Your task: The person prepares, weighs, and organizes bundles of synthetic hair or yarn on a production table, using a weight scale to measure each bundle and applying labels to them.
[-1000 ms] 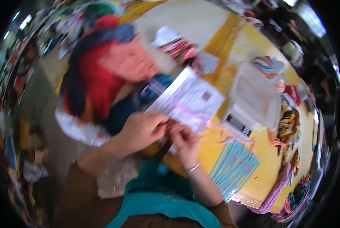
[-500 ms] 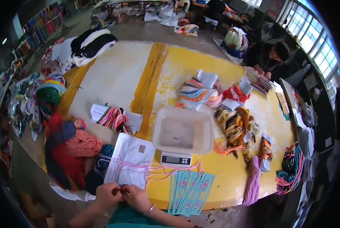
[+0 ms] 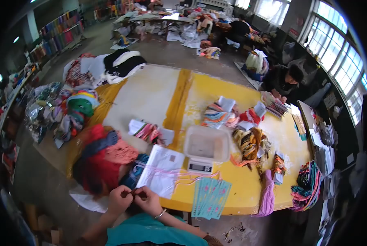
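Note:
My left hand (image 3: 120, 199) and my right hand (image 3: 149, 201) meet at the near table edge, fingers pinched closed with the tips almost touching. What lies between the fingertips is too small and blurred to make out. Just beyond them is a printed white sheet (image 3: 161, 180) with pale pink threads (image 3: 187, 177) stretched across it and on over the yellow table. Teal cards (image 3: 211, 197) with printed rows lie fanned to the right. Behind the threads stands a small digital scale (image 3: 200, 167) bearing a translucent plastic tub (image 3: 207, 143).
Red and navy yarn (image 3: 99, 164) is heaped at the left, by a dark blue skein (image 3: 135, 171). A lilac skein (image 3: 267, 192), brown-gold yarn (image 3: 251, 143) and multicoloured yarn (image 3: 306, 184) lie at the right. A person (image 3: 283, 84) works at the far right corner.
My view has tilted upward and swung a little left, so the table sits lower and further right in the picture. Both hands stay pinched close together.

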`<action>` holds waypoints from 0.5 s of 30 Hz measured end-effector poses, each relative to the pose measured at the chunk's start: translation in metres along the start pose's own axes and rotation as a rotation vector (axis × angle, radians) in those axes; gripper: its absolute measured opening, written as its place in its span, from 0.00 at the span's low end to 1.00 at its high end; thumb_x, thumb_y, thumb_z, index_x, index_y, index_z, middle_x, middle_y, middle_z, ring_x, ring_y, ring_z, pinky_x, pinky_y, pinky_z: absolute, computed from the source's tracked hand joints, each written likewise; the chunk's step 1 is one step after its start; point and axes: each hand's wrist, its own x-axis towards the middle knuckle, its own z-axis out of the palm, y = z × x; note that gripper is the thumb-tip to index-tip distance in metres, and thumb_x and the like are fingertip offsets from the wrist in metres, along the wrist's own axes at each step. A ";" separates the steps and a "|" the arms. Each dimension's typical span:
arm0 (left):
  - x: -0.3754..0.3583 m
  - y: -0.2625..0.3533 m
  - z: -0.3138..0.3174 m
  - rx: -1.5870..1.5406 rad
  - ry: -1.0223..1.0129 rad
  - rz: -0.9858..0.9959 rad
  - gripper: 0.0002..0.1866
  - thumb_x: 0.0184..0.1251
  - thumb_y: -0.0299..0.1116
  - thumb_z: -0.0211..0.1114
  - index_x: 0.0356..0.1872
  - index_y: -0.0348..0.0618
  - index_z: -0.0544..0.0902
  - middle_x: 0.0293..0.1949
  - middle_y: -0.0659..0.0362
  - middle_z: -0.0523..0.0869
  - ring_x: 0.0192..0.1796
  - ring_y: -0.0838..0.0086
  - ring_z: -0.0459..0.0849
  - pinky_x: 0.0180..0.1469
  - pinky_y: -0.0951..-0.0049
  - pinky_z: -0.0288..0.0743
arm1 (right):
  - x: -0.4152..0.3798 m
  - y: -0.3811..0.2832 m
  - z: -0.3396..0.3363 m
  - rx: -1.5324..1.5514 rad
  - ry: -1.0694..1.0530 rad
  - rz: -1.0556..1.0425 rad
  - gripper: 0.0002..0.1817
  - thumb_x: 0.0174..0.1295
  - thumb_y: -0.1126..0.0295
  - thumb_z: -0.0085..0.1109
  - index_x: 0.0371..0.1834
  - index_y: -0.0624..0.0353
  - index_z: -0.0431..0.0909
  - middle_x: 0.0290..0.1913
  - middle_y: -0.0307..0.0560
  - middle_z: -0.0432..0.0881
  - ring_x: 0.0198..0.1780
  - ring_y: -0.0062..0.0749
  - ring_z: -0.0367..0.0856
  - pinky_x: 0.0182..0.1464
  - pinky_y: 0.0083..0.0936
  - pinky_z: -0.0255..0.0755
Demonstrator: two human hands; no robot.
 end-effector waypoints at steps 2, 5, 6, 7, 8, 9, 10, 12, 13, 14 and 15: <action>-0.010 -0.033 -0.034 -0.127 0.069 -0.029 0.04 0.54 0.24 0.63 0.30 0.36 0.79 0.23 0.60 0.81 0.28 0.82 0.80 0.31 0.77 0.74 | -0.001 -0.004 0.037 -0.075 -0.075 -0.105 0.14 0.60 0.75 0.63 0.48 0.63 0.74 0.43 0.44 0.82 0.46 0.23 0.81 0.49 0.22 0.77; -0.036 -0.071 -0.095 -0.123 0.220 -0.015 0.06 0.55 0.27 0.63 0.32 0.36 0.80 0.25 0.58 0.83 0.30 0.77 0.82 0.33 0.74 0.76 | -0.010 -0.023 0.103 -0.275 -0.201 -0.251 0.26 0.55 0.73 0.67 0.57 0.60 0.69 0.49 0.51 0.81 0.51 0.37 0.82 0.54 0.31 0.76; -0.050 -0.083 -0.114 -0.205 0.217 -0.093 0.08 0.55 0.29 0.64 0.34 0.36 0.81 0.27 0.55 0.84 0.32 0.74 0.83 0.35 0.71 0.78 | -0.012 -0.025 0.128 -0.387 -0.199 -0.247 0.26 0.53 0.70 0.68 0.56 0.59 0.71 0.50 0.53 0.79 0.49 0.43 0.83 0.50 0.33 0.78; -0.066 -0.081 -0.130 -0.145 0.263 -0.119 0.09 0.55 0.30 0.65 0.35 0.36 0.82 0.30 0.52 0.86 0.33 0.70 0.85 0.37 0.69 0.79 | -0.010 -0.018 0.149 -0.460 -0.238 -0.272 0.26 0.53 0.68 0.69 0.55 0.58 0.72 0.50 0.53 0.79 0.49 0.44 0.83 0.49 0.33 0.79; -0.079 -0.077 -0.146 -0.040 0.344 -0.034 0.10 0.55 0.31 0.65 0.35 0.36 0.81 0.32 0.48 0.86 0.34 0.64 0.86 0.38 0.66 0.79 | -0.009 -0.021 0.172 -0.554 -0.277 -0.243 0.26 0.53 0.66 0.69 0.55 0.56 0.73 0.49 0.53 0.80 0.48 0.43 0.84 0.48 0.33 0.79; -0.093 -0.084 -0.157 -0.010 0.403 -0.064 0.10 0.54 0.32 0.66 0.35 0.38 0.82 0.32 0.47 0.86 0.35 0.58 0.86 0.39 0.64 0.79 | -0.012 -0.022 0.191 -0.522 -0.333 -0.209 0.25 0.53 0.66 0.69 0.54 0.56 0.73 0.46 0.51 0.83 0.46 0.42 0.85 0.46 0.33 0.79; -0.106 -0.080 -0.173 -0.033 0.456 -0.083 0.10 0.55 0.34 0.66 0.34 0.39 0.81 0.31 0.48 0.85 0.35 0.57 0.86 0.39 0.62 0.79 | -0.016 -0.030 0.213 -0.584 -0.354 -0.205 0.25 0.54 0.65 0.69 0.55 0.56 0.73 0.42 0.50 0.85 0.42 0.42 0.86 0.44 0.33 0.80; -0.129 -0.091 -0.197 -0.029 0.554 -0.155 0.09 0.55 0.33 0.66 0.33 0.39 0.81 0.29 0.50 0.85 0.35 0.57 0.85 0.38 0.62 0.78 | -0.014 -0.017 0.244 -0.656 -0.488 -0.260 0.22 0.55 0.65 0.67 0.52 0.55 0.75 0.38 0.49 0.86 0.39 0.42 0.87 0.42 0.32 0.80; -0.139 -0.096 -0.206 -0.047 0.602 -0.156 0.08 0.54 0.33 0.66 0.32 0.40 0.80 0.29 0.51 0.84 0.34 0.57 0.85 0.36 0.61 0.78 | -0.012 -0.012 0.257 -0.670 -0.544 -0.287 0.20 0.55 0.65 0.67 0.50 0.55 0.76 0.38 0.49 0.86 0.39 0.41 0.87 0.41 0.31 0.79; -0.150 -0.100 -0.213 -0.058 0.648 -0.173 0.08 0.54 0.33 0.66 0.32 0.40 0.80 0.29 0.51 0.84 0.34 0.57 0.85 0.36 0.61 0.78 | -0.012 -0.007 0.268 -0.685 -0.593 -0.306 0.18 0.55 0.65 0.66 0.48 0.54 0.77 0.37 0.49 0.86 0.38 0.41 0.87 0.40 0.31 0.79; -0.160 -0.103 -0.217 -0.031 0.724 -0.211 0.08 0.53 0.33 0.66 0.33 0.41 0.81 0.30 0.51 0.84 0.34 0.57 0.85 0.36 0.61 0.78 | -0.011 -0.001 0.277 -0.675 -0.623 -0.403 0.14 0.54 0.67 0.64 0.44 0.53 0.80 0.35 0.50 0.85 0.36 0.42 0.86 0.37 0.33 0.78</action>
